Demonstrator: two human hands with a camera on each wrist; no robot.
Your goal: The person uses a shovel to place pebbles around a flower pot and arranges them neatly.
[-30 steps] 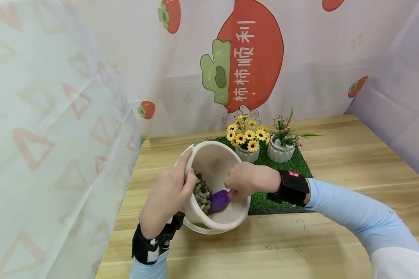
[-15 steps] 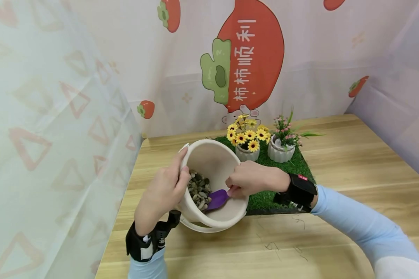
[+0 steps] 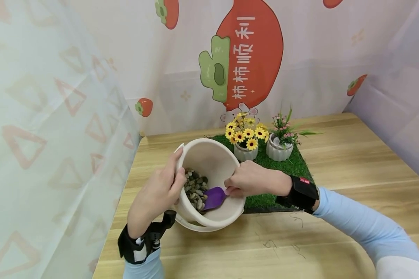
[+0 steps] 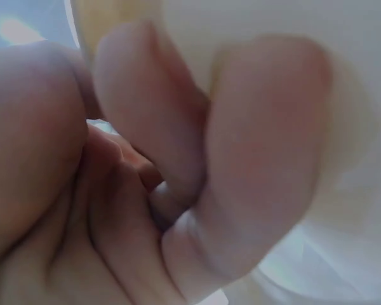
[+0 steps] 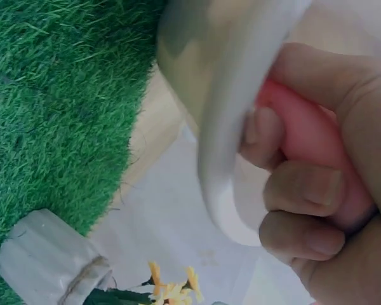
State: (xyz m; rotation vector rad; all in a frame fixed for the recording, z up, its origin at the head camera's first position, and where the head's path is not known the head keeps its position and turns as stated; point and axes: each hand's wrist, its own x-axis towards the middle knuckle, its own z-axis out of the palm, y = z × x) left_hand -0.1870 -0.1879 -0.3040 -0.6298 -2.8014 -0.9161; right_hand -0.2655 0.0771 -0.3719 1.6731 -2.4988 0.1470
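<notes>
In the head view a white bucket (image 3: 212, 149) leans to the left, with its mouth turned toward me. My left hand (image 3: 156, 192) grips its left rim, thumb over the edge; the left wrist view shows the curled fingers (image 4: 267, 146) against the pale bucket wall. Several pebbles (image 3: 194, 190) lie gathered inside on the left. My right hand (image 3: 253, 179) reaches over the right rim and holds a small shovel by its pink handle (image 5: 311, 130), fingers wrapped round it. The shovel's purple blade (image 3: 214, 198) sits in the bucket, its tip against the pebbles.
Behind the bucket lies a green turf mat (image 3: 295, 167). On it stand a pot of yellow flowers (image 3: 246, 152) and a pot of pink flowers (image 3: 278, 149). Dark loose strands (image 3: 270, 244) lie on the wooden table (image 3: 356, 155). A printed cloth (image 3: 181, 81) hangs behind.
The bucket has shifted slightly left and tipped with my left hand. The pebbles have spread into fuller view, and the shovel blade has moved a little left along with them.
</notes>
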